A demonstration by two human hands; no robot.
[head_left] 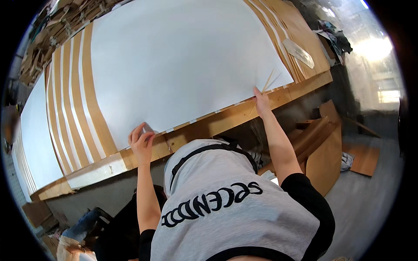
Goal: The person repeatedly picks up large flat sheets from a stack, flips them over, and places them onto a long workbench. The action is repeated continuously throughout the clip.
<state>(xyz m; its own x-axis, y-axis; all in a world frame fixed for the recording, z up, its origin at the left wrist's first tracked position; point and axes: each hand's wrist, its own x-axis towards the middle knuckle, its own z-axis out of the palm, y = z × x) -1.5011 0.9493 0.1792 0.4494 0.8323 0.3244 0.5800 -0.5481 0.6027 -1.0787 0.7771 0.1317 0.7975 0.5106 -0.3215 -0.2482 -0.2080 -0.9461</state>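
A large white sheet (183,61) lies over the work table, its near edge close to the table's front. At its near left corner, my left hand (141,141) has bent fingers and thumb closed on the edge. Farther right, my right hand (262,104) is closed around a thin pale stick (268,81) that points up over the sheet near its right corner. The fingers of this hand are partly hidden. To the left, fanned sheets show brown and white strips (89,95); more brown layers (272,30) show beyond the right edge.
A clear flat piece (298,53) rests on the brown sheets at right. The wooden table edge (191,132) runs before me. Brown cardboard (324,156) stands below right, with a brown board (365,159) on the floor. Cardboard piles (65,21) fill the far left. Another person (82,230) is at lower left.
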